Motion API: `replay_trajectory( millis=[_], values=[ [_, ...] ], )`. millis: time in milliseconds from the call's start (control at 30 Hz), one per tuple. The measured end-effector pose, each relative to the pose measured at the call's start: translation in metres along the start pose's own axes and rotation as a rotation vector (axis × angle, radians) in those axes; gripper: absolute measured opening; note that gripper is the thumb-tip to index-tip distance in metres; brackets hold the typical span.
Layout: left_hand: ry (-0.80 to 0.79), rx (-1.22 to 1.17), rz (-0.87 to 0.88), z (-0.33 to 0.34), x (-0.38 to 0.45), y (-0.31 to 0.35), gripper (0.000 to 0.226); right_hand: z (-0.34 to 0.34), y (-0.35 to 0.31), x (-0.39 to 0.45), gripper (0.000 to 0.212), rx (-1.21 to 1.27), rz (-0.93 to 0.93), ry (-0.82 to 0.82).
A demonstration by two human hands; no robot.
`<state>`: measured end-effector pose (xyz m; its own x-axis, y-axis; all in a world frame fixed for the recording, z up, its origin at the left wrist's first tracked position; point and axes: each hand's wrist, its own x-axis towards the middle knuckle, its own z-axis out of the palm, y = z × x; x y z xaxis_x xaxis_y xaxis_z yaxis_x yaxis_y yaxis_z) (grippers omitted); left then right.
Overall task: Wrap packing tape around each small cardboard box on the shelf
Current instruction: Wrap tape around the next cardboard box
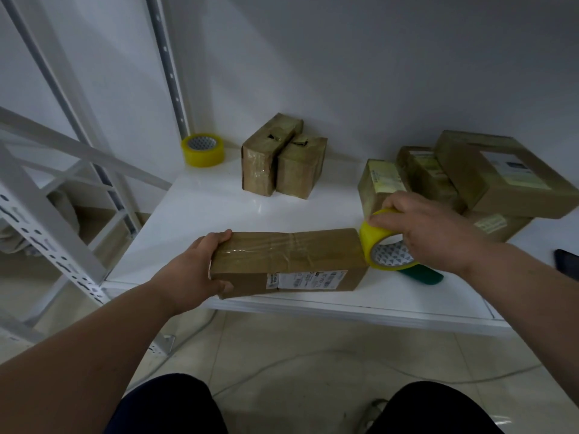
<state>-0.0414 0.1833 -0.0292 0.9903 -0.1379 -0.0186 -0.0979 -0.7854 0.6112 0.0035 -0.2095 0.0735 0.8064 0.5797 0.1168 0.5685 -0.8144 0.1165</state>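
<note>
Right now the cardboard box sits at the shelf front edge, L hand gripping its left end, R hand clutching the tape roll against its right end; prob light, stiff, film-slick, so hold by the ends.

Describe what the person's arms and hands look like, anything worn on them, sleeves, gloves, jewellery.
Both forearms are bare all the way to the bottom edge of the head view, so no sleeves show. The left hand and right hand wear no gloves, and no watch, bracelet or ring can be seen on them. The only clothing in view is dark trousers over the knees.
</note>
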Motion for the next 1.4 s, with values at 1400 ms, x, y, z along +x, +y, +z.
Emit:
replay_trajectory(
  millis=[1400],
  values=[
    [-0.102,0.719,0.178,0.043,-0.002,0.085,0.099,0.053,-0.013,-0.02,0.07,-0.07,-0.034,-0.002]
  ],
)
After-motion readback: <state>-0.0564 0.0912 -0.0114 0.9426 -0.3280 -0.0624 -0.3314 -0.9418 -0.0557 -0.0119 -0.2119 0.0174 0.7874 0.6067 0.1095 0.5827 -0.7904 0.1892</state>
